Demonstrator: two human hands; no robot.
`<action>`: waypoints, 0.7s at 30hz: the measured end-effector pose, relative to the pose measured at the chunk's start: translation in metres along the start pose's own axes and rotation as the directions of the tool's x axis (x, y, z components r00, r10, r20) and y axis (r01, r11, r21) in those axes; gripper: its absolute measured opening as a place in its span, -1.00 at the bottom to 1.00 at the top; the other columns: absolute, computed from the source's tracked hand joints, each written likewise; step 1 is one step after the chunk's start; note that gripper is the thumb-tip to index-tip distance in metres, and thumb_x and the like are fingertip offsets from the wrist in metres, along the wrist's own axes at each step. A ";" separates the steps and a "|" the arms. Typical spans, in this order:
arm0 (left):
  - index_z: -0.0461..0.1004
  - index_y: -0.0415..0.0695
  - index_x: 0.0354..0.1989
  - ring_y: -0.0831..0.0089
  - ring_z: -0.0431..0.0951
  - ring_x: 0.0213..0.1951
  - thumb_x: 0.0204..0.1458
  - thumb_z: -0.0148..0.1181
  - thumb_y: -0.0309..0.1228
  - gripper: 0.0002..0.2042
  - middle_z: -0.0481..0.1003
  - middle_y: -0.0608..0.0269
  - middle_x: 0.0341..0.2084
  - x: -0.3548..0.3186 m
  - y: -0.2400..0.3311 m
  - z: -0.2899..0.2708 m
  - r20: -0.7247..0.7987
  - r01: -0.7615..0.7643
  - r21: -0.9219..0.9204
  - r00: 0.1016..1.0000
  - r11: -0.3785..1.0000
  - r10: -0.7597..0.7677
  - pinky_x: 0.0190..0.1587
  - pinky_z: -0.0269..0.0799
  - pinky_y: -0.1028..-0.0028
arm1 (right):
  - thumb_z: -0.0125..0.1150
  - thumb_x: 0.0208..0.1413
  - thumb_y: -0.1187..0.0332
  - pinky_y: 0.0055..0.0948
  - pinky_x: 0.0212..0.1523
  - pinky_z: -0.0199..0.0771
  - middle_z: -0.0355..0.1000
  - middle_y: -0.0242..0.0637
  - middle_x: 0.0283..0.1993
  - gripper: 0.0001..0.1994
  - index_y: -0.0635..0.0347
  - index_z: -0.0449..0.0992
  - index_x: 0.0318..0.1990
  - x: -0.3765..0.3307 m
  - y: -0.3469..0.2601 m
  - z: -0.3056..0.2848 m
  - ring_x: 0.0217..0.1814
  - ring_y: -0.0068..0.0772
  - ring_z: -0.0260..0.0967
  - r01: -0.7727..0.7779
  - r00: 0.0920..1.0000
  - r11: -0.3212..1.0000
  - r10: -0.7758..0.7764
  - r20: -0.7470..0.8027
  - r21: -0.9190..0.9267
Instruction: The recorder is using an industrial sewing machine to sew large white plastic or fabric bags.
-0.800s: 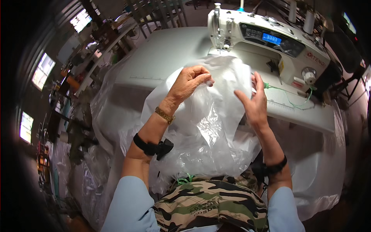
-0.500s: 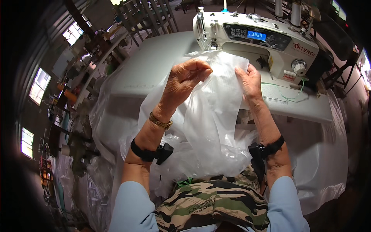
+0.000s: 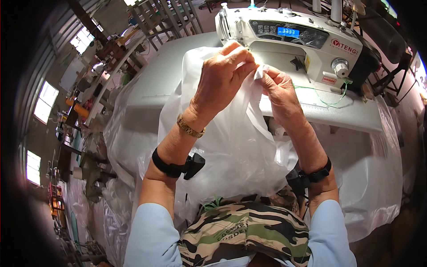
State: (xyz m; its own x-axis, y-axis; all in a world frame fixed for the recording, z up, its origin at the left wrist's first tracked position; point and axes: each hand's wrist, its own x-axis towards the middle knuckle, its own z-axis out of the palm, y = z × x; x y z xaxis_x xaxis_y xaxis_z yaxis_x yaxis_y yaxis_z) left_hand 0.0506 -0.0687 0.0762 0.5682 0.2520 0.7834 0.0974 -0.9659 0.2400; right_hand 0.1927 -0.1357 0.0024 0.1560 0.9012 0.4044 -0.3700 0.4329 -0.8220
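White translucent plastic sheeting hangs from my two hands down into my lap. My left hand pinches its upper edge between thumb and fingers. Close beside it, nearly touching, my right hand grips a folded corner of the same sheet. Both hands are raised in front of the needle end of a white sewing machine, which stands on a pale worktable. My left hand covers part of the needle area, so the presser foot is hidden.
Green thread trails over the table's right side below the handwheel. Thread cones stand behind the machine. More clear plastic hangs at the left. A grey slatted rack stands at the back.
My hands have come together, the right moving left toward the left hand. The sheet's right edge is now gathered and folded between them. The view has shifted slightly.
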 end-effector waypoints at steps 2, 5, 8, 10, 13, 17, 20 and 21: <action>0.46 -0.23 -0.40 0.24 0.51 -0.50 0.04 0.27 -0.48 -0.89 0.52 0.16 -0.39 0.003 -0.001 -0.001 0.001 0.004 -0.035 1.000 0.999 -0.004 -0.39 0.41 0.37 | 0.11 0.30 0.28 -0.62 -0.13 0.43 0.54 -0.45 -0.23 -0.76 0.27 0.56 -0.08 -0.002 -0.009 0.009 -0.22 -0.73 0.40 0.016 1.000 0.998 -0.017 -0.023 -0.052; 0.44 -0.20 -0.36 0.24 0.53 -0.50 0.06 0.26 -0.43 -0.86 0.54 0.13 -0.39 0.005 0.000 -0.007 0.074 0.102 -0.100 0.993 0.990 -0.094 -0.42 0.40 0.38 | 0.10 0.31 0.27 -0.64 -0.18 0.37 0.50 -0.49 -0.29 -0.74 0.30 0.57 -0.14 -0.004 -0.024 0.013 -0.25 -0.76 0.33 0.041 0.998 0.988 -0.048 -0.040 -0.148; 0.41 -0.24 -0.34 0.67 0.36 -0.64 0.16 0.20 -0.41 -0.84 0.49 0.29 -0.52 0.010 0.000 -0.013 0.185 0.133 -0.030 0.975 0.991 -0.126 -0.55 0.31 0.59 | 0.07 0.32 0.25 -0.65 -0.17 0.31 0.46 -0.54 -0.32 -0.72 0.31 0.56 -0.17 -0.002 -0.032 0.009 -0.27 -0.76 0.27 0.077 0.997 0.960 -0.074 0.022 -0.268; 0.40 -0.24 -0.31 0.66 0.35 -0.65 0.18 0.19 -0.39 -0.83 0.44 0.31 -0.60 0.014 0.002 -0.015 0.183 0.107 -0.014 0.978 0.994 -0.103 -0.55 0.30 0.58 | 0.06 0.33 0.25 -0.65 -0.18 0.31 0.46 -0.55 -0.32 -0.72 0.32 0.56 -0.17 0.002 -0.033 0.006 -0.27 -0.77 0.26 0.106 0.994 0.953 -0.101 0.031 -0.285; 0.40 -0.23 -0.30 0.68 0.34 -0.66 0.18 0.19 -0.40 -0.84 0.41 0.28 -0.61 0.020 -0.001 -0.019 0.211 0.105 -0.057 0.973 0.993 -0.091 -0.57 0.27 0.56 | 0.05 0.34 0.25 -0.67 -0.20 0.29 0.45 -0.55 -0.33 -0.72 0.33 0.55 -0.19 0.004 -0.039 0.013 -0.27 -0.79 0.24 0.136 0.990 0.950 -0.137 0.018 -0.281; 0.43 -0.18 -0.31 0.74 0.33 -0.67 0.20 0.17 -0.37 -0.86 0.42 0.39 -0.61 0.026 -0.002 -0.021 0.277 0.283 -0.188 0.934 0.941 -0.226 -0.64 0.24 0.64 | 0.02 0.35 0.23 -0.69 -0.28 0.25 0.39 -0.59 -0.37 -0.71 0.31 0.50 -0.24 0.008 -0.045 0.013 -0.30 -0.81 0.19 0.165 0.986 0.923 -0.155 0.057 -0.349; 0.41 -0.18 -0.32 0.77 0.33 -0.68 0.18 0.21 -0.39 -0.85 0.43 0.45 -0.59 0.030 -0.003 -0.018 0.173 0.219 -0.228 0.968 0.949 -0.182 -0.67 0.22 0.65 | 0.04 0.34 0.18 -0.61 -0.21 0.32 0.41 -0.46 -0.36 -0.70 0.26 0.46 -0.27 0.012 -0.043 0.005 -0.29 -0.67 0.26 0.229 0.927 0.781 -0.358 -0.116 -0.582; 0.40 -0.18 -0.33 0.77 0.32 -0.68 0.16 0.22 -0.41 -0.85 0.43 0.45 -0.59 0.033 -0.002 -0.017 0.104 0.185 -0.231 0.981 0.955 -0.164 -0.68 0.21 0.65 | 0.09 0.31 0.19 -0.55 -0.12 0.36 0.44 -0.34 -0.29 -0.72 0.25 0.48 -0.26 0.010 -0.043 0.015 -0.23 -0.58 0.32 0.381 0.819 0.779 -0.534 -0.209 -0.497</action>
State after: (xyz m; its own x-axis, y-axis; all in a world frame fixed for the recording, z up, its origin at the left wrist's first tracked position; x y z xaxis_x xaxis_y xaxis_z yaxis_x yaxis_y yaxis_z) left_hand 0.0558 -0.0573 0.1113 0.6263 0.3998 0.6693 0.0094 -0.8623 0.5063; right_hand 0.1962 -0.1461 0.0483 0.5166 0.5115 0.6867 0.2266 0.6917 -0.6857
